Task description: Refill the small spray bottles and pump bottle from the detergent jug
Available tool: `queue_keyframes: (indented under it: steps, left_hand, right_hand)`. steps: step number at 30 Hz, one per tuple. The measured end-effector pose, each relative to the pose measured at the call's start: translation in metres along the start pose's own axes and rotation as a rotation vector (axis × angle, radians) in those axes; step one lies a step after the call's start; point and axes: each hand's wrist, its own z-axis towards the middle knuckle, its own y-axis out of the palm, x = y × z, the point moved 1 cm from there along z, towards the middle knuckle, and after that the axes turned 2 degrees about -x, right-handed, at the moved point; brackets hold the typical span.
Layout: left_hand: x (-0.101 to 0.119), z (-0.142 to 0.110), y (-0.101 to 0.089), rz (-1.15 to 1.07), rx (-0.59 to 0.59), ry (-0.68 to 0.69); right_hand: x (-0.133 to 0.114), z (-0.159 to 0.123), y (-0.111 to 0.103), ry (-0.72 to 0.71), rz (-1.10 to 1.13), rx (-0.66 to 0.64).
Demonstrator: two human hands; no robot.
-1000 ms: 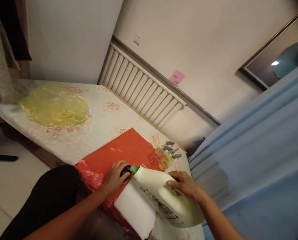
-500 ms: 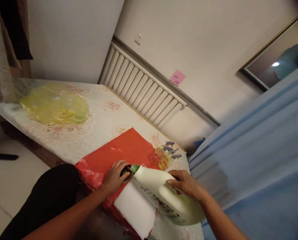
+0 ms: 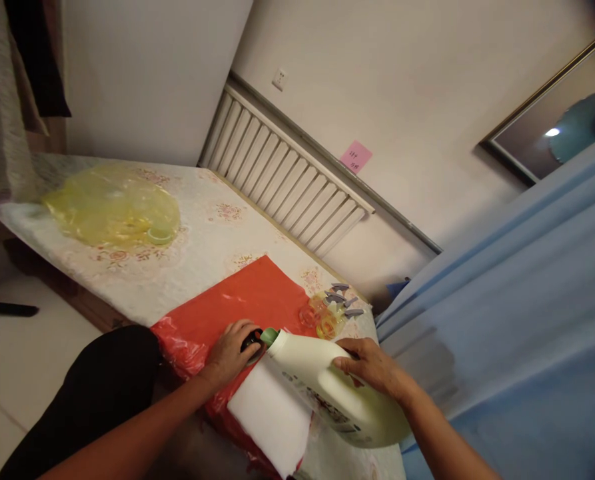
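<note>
My right hand (image 3: 370, 365) grips the handle of a large pale green detergent jug (image 3: 322, 393), which lies tilted on its side with its mouth toward the left. A green spout (image 3: 270, 337) shows at the jug's mouth. Beside that spout, my left hand (image 3: 230, 353) is wrapped round a small dark round container (image 3: 252, 339); whether liquid runs between the two cannot be seen. Beneath my left hand spreads a red plastic sheet (image 3: 247, 293). A folded white cloth or paper pad (image 3: 272, 417) lies on its near part, below the jug.
Yellow and red ring-shaped items and grey clip-like pieces (image 3: 344, 300) lie beyond the jug. A yellow plastic bag (image 3: 112, 207) sits on the flowered tablecloth (image 3: 197, 253) at left. A radiator (image 3: 287, 160) lines the wall; a blue curtain (image 3: 517, 307) hangs at right.
Both hands, the jug and the dark container hold nearly the same places. The view has shifted very slightly.
</note>
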Motion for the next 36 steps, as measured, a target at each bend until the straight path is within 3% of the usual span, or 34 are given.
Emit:
queue_keyframes:
  steps: [36]
  left_hand:
    - [0.001,-0.001,-0.001,-0.003,-0.004,0.015]
  right_hand:
    - [-0.025,-0.001,-0.006,0.035,-0.119,-0.011]
